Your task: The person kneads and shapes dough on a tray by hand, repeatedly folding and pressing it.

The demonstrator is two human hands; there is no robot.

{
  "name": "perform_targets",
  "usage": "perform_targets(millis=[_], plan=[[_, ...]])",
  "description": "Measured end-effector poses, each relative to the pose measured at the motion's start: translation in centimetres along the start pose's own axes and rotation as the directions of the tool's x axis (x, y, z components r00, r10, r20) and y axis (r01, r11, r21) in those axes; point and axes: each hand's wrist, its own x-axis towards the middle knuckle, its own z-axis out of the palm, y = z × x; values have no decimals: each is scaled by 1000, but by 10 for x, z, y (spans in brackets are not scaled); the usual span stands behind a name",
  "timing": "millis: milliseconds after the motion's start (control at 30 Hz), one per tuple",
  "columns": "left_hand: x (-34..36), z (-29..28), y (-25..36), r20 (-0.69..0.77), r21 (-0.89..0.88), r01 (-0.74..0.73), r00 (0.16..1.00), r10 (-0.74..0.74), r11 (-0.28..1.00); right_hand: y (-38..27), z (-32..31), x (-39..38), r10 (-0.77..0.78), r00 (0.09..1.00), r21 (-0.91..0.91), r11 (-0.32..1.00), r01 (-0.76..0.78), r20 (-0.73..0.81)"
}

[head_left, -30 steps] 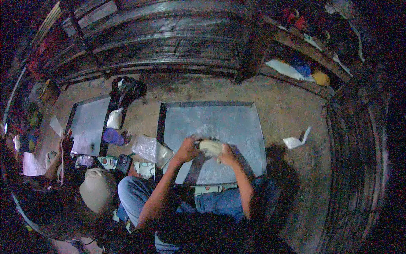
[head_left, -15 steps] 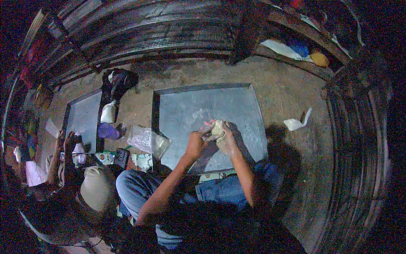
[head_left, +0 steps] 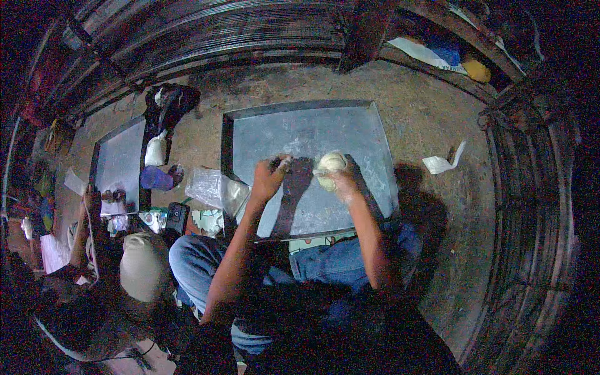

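At centre frame, slightly right, a pale lump of dough (head_left: pixel 329 169) sits over the large metal sheet (head_left: pixel 312 134) that lies flat on the dirt floor (head_left: pixel 431 119). The right hand (head_left: pixel 337 181) has its grip closed around the lower side of the dough, fingers wrapped under and against it. Whether the dough touches the sheet or is lifted off it cannot be told.

Just left of the dough, well clear of it, the left hand (head_left: pixel 269 178) hovers over the same sheet. Its grip is loosely curled with fingertips bunched toward the upper right; it has hold of nothing that can be made out. Both forearms enter from the lower edge, above blue trousers (head_left: pixel 337 259).

Left of the sheet's lower corner lies a crumpled clear plastic bag (head_left: pixel 215 187). Below it rests a dark phone-like device (head_left: pixel 177 217). Further left, a second, smaller metal sheet (head_left: pixel 119 159) lies on the floor, with a purple object (head_left: pixel 155 178) and a white bag (head_left: pixel 155 150) beside its right edge and a black bag (head_left: pixel 169 103) above these.

At right of frame, a folded white paper (head_left: pixel 442 162) lies on the floor, apart from the large sheet. At upper right, a yellow object (head_left: pixel 477 70) rests on a wooden ledge (head_left: pixel 437 44).

At lower left, another person wearing a pale cap (head_left: pixel 142 265) sits close by.
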Motion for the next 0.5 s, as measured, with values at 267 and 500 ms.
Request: perform_targets(millis=[267,500], plan=[[-4,18,13,104,6,125,987,-125,992,17,-4,9,-6,982,-49,999,-3,-190],[-13,60,20,-85,-226,68,992,-89,972,37,22,0,-1,994,286,958,-31,108]])
